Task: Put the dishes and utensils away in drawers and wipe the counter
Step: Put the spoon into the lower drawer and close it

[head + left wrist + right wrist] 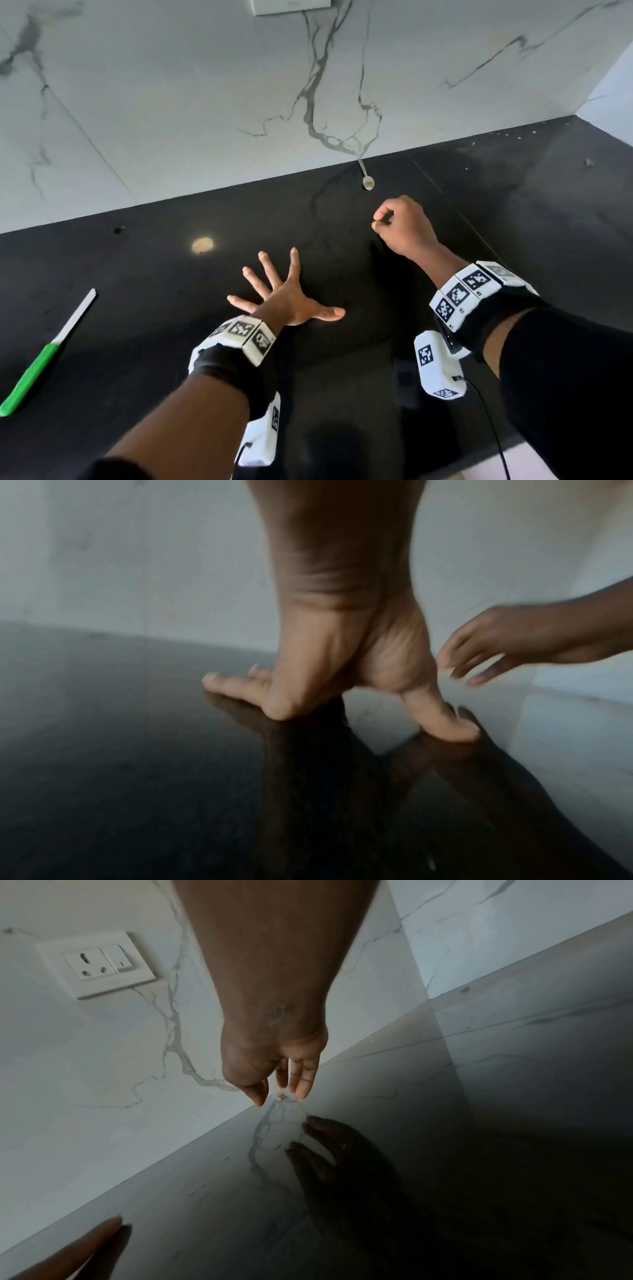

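A small metal spoon lies on the black counter, its handle pointing at the marble wall. Far left lies a knife with a green handle and a white blade. My left hand is spread flat on the counter, fingers wide, palm and thumb pressing down. My right hand hovers just short of the spoon's bowl and holds nothing. Its fingers hang loosely toward the counter in the right wrist view. A small glint of the spoon shows just past them.
A white wall socket sits on the marble backsplash above the counter. Pale crumbs dot the counter's back right, with a speck nearby. A side wall closes the right corner. The counter's front edge runs lower right.
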The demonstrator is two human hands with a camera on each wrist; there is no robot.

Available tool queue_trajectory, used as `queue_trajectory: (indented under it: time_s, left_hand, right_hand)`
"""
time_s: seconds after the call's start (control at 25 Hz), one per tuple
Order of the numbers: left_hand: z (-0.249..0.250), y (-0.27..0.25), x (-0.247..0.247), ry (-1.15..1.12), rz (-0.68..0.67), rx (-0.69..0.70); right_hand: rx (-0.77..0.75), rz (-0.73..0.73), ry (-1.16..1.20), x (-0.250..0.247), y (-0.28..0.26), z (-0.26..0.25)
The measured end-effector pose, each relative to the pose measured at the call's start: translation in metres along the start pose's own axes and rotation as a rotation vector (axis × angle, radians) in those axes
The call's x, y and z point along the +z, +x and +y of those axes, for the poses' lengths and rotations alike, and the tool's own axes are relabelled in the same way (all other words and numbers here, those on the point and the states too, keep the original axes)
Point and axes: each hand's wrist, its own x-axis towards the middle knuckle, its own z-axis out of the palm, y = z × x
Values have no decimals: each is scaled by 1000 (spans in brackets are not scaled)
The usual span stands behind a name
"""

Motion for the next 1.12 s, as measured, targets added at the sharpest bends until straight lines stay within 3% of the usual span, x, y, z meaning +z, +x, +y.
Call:
queue_trajectory:
  time_s: [0.2,0.32,0.52,0.72,0.88,0.96,1.04,1.12]
  left_hand:
    - [2,18,-4,-41,-55,-20]
    - [2,22,-10,-53,-101,-30]
    - [3,30,-17,-63,-133,-45]
    - [6,24,-18,-54,-103,-60]
    - [7,22,-14,10,-8,-28]
    - [2,6,-16,-15,41,-16]
    - [-7,-21,-9,-114,104,48]
    - [-26,-47,11,-318,216,207]
  right_hand:
    - [190,64,11,21,96,-20]
    - [357,-70,-117,38,139,-29]
    - [370,-221,-111,53,146,-29]
    - [276,-307,482,45,96,-53]
    - [262,-217,780,28,4,-76]
    - [247,-122,801,16,-49,-95]
    - [195,-45,855,-3,-110,-117]
    - [157,-21,969,-19,-157,-137]
